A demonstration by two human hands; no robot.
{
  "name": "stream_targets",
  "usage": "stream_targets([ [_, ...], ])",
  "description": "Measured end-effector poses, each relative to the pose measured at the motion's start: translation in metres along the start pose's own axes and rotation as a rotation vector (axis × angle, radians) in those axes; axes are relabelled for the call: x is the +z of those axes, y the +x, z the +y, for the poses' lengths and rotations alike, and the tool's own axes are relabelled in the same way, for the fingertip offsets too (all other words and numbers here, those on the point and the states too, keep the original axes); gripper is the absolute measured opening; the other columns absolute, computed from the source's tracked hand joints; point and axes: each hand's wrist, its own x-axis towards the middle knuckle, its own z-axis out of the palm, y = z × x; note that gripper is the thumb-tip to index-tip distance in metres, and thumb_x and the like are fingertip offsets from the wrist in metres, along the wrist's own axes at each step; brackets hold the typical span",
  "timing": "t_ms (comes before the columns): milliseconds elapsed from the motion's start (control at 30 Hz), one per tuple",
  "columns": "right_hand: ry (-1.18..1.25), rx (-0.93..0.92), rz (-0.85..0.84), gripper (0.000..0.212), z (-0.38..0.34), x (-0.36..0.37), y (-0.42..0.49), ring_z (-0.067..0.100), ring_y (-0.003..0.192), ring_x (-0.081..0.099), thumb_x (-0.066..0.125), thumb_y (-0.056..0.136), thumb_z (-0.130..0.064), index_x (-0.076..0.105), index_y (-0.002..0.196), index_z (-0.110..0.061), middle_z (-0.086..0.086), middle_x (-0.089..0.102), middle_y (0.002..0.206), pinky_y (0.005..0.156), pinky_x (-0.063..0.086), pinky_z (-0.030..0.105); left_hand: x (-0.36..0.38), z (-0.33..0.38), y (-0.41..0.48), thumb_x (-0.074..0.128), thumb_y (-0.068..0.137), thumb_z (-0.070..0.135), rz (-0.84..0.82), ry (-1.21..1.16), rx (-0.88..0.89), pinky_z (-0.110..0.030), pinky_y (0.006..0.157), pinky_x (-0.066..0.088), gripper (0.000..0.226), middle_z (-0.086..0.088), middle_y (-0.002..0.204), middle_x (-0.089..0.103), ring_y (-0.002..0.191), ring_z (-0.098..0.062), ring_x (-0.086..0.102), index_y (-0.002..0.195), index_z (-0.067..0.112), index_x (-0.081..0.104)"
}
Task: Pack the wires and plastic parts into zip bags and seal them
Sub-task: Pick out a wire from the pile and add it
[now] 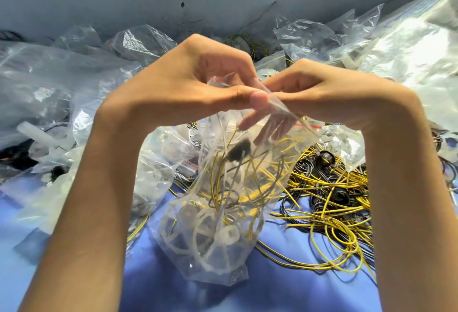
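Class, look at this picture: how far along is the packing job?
Done: the zip bag holds wires and white plastic parts. In hand: the left hand and right hand pinch its top, apparently sealing it. Left: loose wires lie on the blue table.

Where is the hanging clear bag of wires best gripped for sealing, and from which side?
Pinch the clear plastic zip bag at its flat top edge, from above, as the left hand and right hand do. It hangs mouth up, wires and white plastic parts sagging to the bottom, leaving the mouth thin.
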Motion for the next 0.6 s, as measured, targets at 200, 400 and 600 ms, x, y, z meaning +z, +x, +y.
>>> stream_targets([
  [200,-0.012,-0.019,0.001,0.031,0.001,-0.003,-0.001,0.022,0.086,0.073,0.049,0.089,-0.04,0.069,0.101,-0.02,0.001,0.074,0.101,0.073,0.059,0.029,-0.001,-0.001,0.0,0.068,0.077,0.04,0.008,0.028,-0.041,-0.026,0.058,0.029,0.007,-0.019,0.068,0.056,0.063,-0.024,0.046,0.074,0.035,0.068],
  [400,-0.033,0.011,0.053,0.044,0.006,-0.008,-0.004,0.015,0.08,0.072,0.048,0.088,-0.049,0.071,0.094,-0.013,0.002,0.075,0.091,0.072,0.055,0.022,-0.004,-0.011,0.0,0.067,0.077,0.049,0.074,0.164,-0.131,-0.026,0.055,0.027,0.03,-0.02,0.069,0.053,0.063,-0.028,0.044,0.073,0.018,0.065],
  [600,-0.265,0.06,0.11,0.034,0.008,-0.012,-0.011,-0.001,0.048,0.046,0.064,0.073,-0.046,0.065,0.073,-0.012,-0.009,0.064,0.06,0.043,0.028,0.013,-0.007,-0.01,-0.001,0.069,0.081,0.038,0.242,0.245,-0.138,-0.033,0.054,0.035,0.036,-0.022,0.066,0.056,0.06,-0.021,0.044,0.076,0.003,0.066],
])
